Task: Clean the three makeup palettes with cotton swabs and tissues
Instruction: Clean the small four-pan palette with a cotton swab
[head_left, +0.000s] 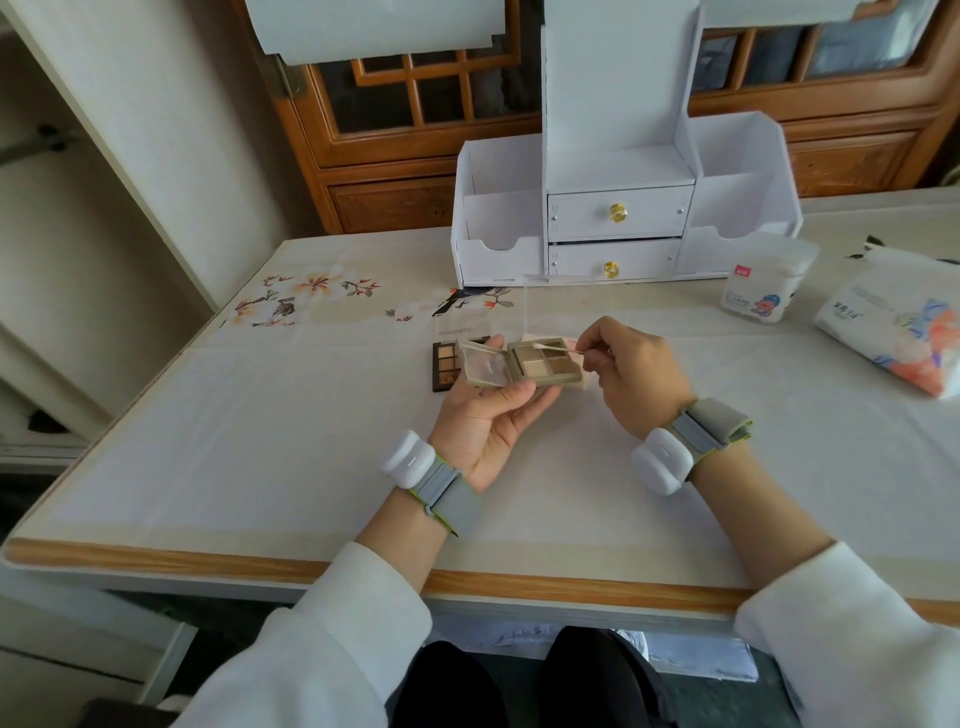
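Observation:
My left hand (485, 415) holds an open beige eyeshadow palette (540, 366) from below, its lid folded out to the left. My right hand (631, 371) pinches a cotton swab (553, 347), whose tip lies over the palette's upper pans. A second, dark palette (445, 366) lies open on the table just left of and behind my left hand. A clear-lidded palette (524, 306) sits behind the held one, partly hidden. A tub of cotton swabs (763, 283) stands at the right, and a tissue pack (898, 325) lies further right.
A white desktop organiser (618, 223) with two drawers stands at the back of the table (260, 441). Carved wooden cabinet doors (415, 104) rise behind it. The table's wooden front edge (363, 569) runs just above my sleeves.

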